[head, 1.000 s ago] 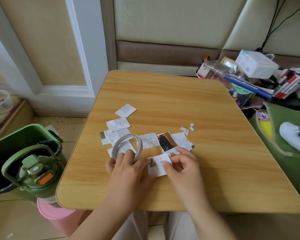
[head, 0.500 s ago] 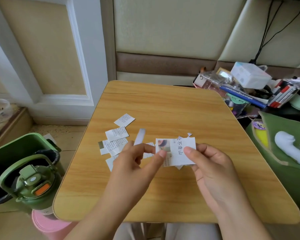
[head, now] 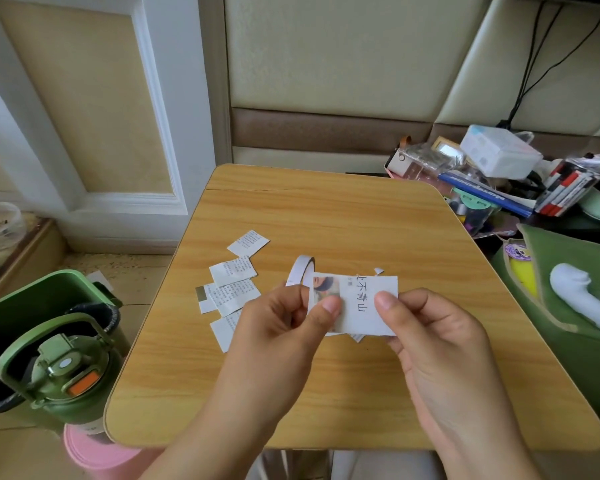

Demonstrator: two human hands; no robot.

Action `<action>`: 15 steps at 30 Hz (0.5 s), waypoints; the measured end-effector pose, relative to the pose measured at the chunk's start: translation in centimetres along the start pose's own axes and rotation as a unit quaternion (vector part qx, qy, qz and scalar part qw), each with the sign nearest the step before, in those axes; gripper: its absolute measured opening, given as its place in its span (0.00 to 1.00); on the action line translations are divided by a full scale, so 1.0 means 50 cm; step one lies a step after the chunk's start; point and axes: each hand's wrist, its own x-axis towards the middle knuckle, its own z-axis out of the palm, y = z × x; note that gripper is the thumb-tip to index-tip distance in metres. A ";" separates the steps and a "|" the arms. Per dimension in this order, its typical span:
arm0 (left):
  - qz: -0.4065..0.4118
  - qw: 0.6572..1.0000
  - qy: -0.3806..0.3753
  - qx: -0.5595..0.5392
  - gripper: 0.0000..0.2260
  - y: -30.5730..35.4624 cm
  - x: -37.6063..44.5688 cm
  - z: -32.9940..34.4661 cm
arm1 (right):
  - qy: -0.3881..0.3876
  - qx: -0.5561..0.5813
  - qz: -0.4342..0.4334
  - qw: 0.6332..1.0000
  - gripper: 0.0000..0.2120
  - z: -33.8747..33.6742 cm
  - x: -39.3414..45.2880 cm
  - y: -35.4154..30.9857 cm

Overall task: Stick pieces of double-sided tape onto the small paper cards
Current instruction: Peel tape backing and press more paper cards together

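Observation:
A small paper card (head: 361, 304) with a photo and printed characters is held up above the wooden table (head: 343, 223). My left hand (head: 284, 327) pinches its left edge with the thumb and also holds the white tape roll (head: 300, 270), which sticks up behind the fingers. My right hand (head: 426, 327) grips the card's right edge. Several other printed cards (head: 234, 282) lie on the table to the left, partly overlapping. Small paper scraps (head: 378, 270) peek out behind the held card.
A green bin (head: 32, 306) and a green bottle with a handle (head: 59, 372) stand on the floor at the left, a pink item (head: 90, 452) below them. Cluttered boxes and pens (head: 499, 178) and a green bag (head: 575, 292) crowd the right side.
Both hands lifted a card off the table and raised it. The tape roll went up with my left hand. The view tilted and the hands came closer.

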 end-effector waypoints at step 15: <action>0.021 0.995 0.026 0.089 0.29 0.015 -0.005 0.010 | 0.004 -0.003 -0.046 0.999 0.06 0.002 -0.004 -0.005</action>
